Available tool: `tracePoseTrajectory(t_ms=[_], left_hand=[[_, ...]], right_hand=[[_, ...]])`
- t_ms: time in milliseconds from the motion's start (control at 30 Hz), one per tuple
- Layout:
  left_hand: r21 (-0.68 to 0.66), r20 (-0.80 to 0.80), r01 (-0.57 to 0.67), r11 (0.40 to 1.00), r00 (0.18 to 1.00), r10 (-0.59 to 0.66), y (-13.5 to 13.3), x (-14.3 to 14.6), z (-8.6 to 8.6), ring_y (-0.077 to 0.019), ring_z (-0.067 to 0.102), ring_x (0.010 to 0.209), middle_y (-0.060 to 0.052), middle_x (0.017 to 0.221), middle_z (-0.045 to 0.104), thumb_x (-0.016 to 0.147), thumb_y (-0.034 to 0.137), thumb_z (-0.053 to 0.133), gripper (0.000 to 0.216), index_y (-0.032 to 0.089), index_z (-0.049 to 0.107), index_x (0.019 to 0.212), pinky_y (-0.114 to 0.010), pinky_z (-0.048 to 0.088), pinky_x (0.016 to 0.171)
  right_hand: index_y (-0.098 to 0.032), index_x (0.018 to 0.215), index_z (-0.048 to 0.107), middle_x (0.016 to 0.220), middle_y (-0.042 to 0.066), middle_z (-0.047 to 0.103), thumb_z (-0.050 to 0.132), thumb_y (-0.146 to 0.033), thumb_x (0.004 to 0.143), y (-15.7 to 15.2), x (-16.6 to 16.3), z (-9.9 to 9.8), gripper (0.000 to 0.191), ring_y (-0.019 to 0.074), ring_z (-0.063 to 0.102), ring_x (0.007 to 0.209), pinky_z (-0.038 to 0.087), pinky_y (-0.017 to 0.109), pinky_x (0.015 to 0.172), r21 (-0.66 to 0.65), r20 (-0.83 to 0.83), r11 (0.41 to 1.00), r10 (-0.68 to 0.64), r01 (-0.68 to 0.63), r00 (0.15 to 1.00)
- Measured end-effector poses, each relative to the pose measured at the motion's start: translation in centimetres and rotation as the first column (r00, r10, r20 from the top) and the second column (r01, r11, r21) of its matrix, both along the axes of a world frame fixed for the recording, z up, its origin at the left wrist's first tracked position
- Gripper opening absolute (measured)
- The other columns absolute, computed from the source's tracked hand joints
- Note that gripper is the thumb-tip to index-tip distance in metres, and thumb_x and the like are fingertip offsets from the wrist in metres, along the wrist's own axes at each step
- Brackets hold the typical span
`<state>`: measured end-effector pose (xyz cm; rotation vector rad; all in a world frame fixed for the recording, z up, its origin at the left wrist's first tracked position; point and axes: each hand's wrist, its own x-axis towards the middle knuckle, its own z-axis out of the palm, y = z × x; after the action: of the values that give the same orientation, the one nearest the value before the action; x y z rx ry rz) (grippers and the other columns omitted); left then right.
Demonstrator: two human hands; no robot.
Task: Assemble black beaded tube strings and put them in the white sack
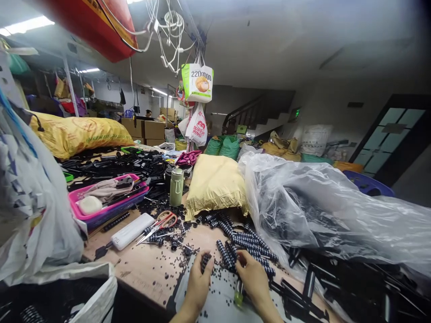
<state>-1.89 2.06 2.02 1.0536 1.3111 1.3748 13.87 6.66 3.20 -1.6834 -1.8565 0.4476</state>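
In the head view, a green flask (176,188) stands on the surface (141,273). Nearer than the flask and rightward, the left hand (198,285) pinches a black ribbed piece (205,261); the right hand (253,274) curls its fingers against black ribbed cylinders (224,254), its grip unclear. Left of the flask, a pink basket (76,205) holds beige cloth (107,189) and a white round object (90,205). Nearer and left of the flask, an open white sack (97,294) contains dark pieces (32,314). Right of the flask, a translucent plastic bag (330,179) holds black parts; beside the flask, a yellow sack's (217,179) contents are hidden.
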Motion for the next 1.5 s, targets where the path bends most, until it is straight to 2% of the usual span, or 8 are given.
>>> tracePoseTrajectory(t_ms=[167,300,433,600,767,1033,1367,1500], left_hand=[[-0.097,0.195,0.079,0.992,0.979,-0.059,0.0,0.3,1.0,-0.0061,0.035,0.036,0.008,0.049,0.041,0.067,0.043,0.06,0.045,0.015,0.049,0.101,-0.018,0.028,0.035],[-0.085,0.191,0.112,0.99,0.977,-0.094,-0.4,0.0,1.4,-0.0041,0.041,0.041,0.004,0.066,0.053,0.062,0.035,0.066,0.047,0.016,0.05,0.102,-0.017,0.034,0.039],[0.001,0.056,0.144,0.99,0.988,-0.144,-0.8,-0.3,1.7,-0.0082,0.052,0.055,-0.002,0.08,0.061,0.062,0.034,0.066,0.053,0.018,0.05,0.11,-0.019,0.043,0.053],[-0.095,0.293,0.242,0.966,0.934,-0.205,-1.0,-0.3,1.6,-0.0039,0.039,0.037,0.004,0.062,0.054,0.07,0.038,0.057,0.047,0.018,0.049,0.113,-0.016,0.033,0.036],[-0.097,0.536,0.193,0.976,0.837,-0.112,-1.0,0.1,1.4,-0.0094,0.054,0.054,-0.001,0.068,0.059,0.073,0.039,0.052,0.035,0.013,0.059,0.095,-0.021,0.045,0.052],[-0.128,0.522,0.304,0.944,0.83,-0.197,-1.4,0.7,2.5,-0.009,0.051,0.041,0.005,0.054,0.051,0.072,0.042,0.055,0.031,0.015,0.052,0.086,-0.02,0.04,0.041],[-0.28,0.449,0.409,0.868,0.855,-0.258,-0.9,0.9,2.2,-0.0077,0.047,0.037,0.002,0.052,0.05,0.075,0.04,0.047,0.026,0.014,0.05,0.078,-0.018,0.037,0.037],[-0.2,0.141,0.35,0.915,0.935,-0.327,-1.3,0.8,0.7,-0.0129,0.056,0.058,-0.004,0.072,0.057,0.078,0.039,0.043,0.031,0.014,0.056,0.091,-0.027,0.048,0.056]], right_hand=[[-0.016,0.08,0.055,0.074,0.006,0.063,0.061,-0.044,0.066,-3.9,-1.9,0.1,0.032,0.0198,0.062,0.068,0.05,0.033,0.061,-0.21,-0.657,0.952,0.031,-0.222,0.753],[-0.018,0.114,0.048,0.119,0.014,0.05,0.072,-0.048,0.051,-5.8,-2.2,1.5,0.074,0.0292,0.046,0.111,0.041,0.045,0.089,0.014,-0.307,0.955,0.287,-0.297,0.907],[-0.022,0.134,0.023,0.137,0.011,0.029,0.078,-0.03,0.042,-5.8,-1.6,2.3,0.107,0.0291,0.025,0.126,0.024,0.046,0.103,0.028,0.101,0.896,0.438,-0.443,0.893],[-0.017,0.136,0.009,0.139,0.014,0.02,0.07,-0.02,0.049,-6.0,-1.7,2.0,0.106,0.0274,0.018,0.129,0.025,0.042,0.105,0.033,-0.016,0.871,0.491,-0.491,0.871],[-0.018,0.136,0.008,0.139,0.013,0.02,0.066,-0.02,0.051,-6.2,-2.4,1.5,0.103,0.0274,0.017,0.13,0.022,0.042,0.106,0.128,-0.082,0.813,0.58,-0.568,0.811],[-0.017,0.135,0.009,0.139,0.014,0.019,0.074,-0.034,0.052,-6.4,-2.2,1.1,0.107,0.027,0.018,0.13,0.021,0.042,0.107,0.116,-0.095,0.791,0.611,-0.601,0.786],[-0.017,0.129,0.019,0.129,0.011,0.034,0.074,-0.022,0.045,-7.4,-2.6,0.2,0.101,0.0241,0.036,0.119,0.029,0.036,0.103,0.044,-0.302,0.899,0.428,-0.436,0.852],[-0.015,0.129,0.02,0.128,0.013,0.034,0.073,-0.023,0.045,-7.9,-3.3,-1.5,0.099,0.0254,0.035,0.12,0.031,0.038,0.101,0.064,-0.245,0.932,0.361,-0.356,0.9]])
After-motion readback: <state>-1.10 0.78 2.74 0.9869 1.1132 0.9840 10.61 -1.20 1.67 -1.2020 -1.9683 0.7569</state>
